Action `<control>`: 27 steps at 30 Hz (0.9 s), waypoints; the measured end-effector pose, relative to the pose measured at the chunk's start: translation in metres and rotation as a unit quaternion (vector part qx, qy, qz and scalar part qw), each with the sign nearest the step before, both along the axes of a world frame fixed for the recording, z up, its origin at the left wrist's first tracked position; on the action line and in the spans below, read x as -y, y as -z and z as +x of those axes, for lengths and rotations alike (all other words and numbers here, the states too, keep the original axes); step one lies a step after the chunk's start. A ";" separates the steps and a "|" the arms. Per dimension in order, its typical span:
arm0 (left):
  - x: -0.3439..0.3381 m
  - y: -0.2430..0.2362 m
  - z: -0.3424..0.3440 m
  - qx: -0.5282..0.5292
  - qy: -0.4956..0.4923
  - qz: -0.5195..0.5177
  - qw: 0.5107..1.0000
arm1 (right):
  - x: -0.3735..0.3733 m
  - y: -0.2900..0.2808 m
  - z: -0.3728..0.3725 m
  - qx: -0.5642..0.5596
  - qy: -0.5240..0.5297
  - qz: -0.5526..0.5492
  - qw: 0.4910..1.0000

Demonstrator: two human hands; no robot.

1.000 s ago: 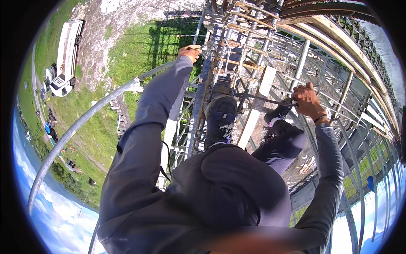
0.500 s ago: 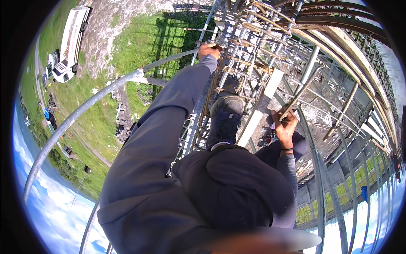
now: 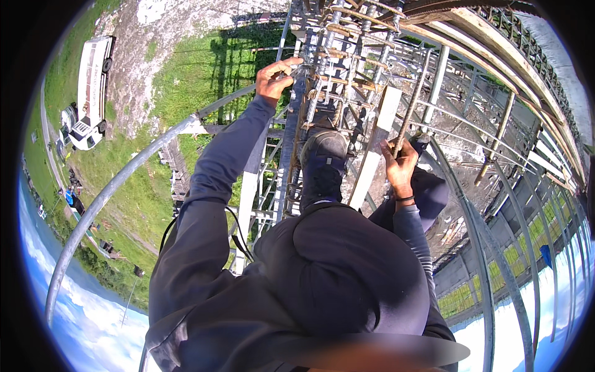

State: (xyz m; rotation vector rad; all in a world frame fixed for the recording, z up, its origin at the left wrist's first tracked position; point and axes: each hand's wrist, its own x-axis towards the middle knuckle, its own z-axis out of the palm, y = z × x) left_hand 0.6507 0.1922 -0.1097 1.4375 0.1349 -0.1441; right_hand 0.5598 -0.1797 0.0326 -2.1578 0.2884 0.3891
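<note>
My right hand (image 3: 401, 166) is closed around the lower end of a rusty steel rebar rod (image 3: 414, 93). The rod points away from me and leans slightly right, beside a pale wooden plank (image 3: 375, 142). Left of a rebar cage (image 3: 347, 80) of ribbed bars and rusty stirrups, my left hand (image 3: 274, 79) has its thumb and forefinger apart. Its fingertips are near the cage's left edge, and I see nothing held in it. My shoe (image 3: 325, 149) rests at the near part of the cage, between the two hands.
A curved grey metal pipe (image 3: 130, 162) spans the left side. Grass and a white truck (image 3: 93, 93) lie far below. Long timber boards (image 3: 496, 49) run along the right, above metal tubes (image 3: 480, 260) and bars. A second shoe (image 3: 420, 142) shows beyond my right hand.
My left hand has come off the cage's left edge and moved left, its fingers parting. My right hand has shifted slightly left and nearer the plank, and the rod has swung to point more straight ahead.
</note>
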 end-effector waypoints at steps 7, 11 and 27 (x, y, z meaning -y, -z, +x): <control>-0.043 -0.114 0.040 -0.029 0.131 -0.324 0.937 | -0.013 -0.007 0.006 0.013 0.074 0.084 0.994; -0.058 -0.134 0.062 -0.137 0.115 -0.305 0.936 | -0.035 -0.028 0.020 0.062 0.058 0.117 0.990; -0.056 -0.075 0.109 -0.006 -0.198 0.422 0.885 | -0.063 -0.042 0.030 0.066 0.042 0.141 0.987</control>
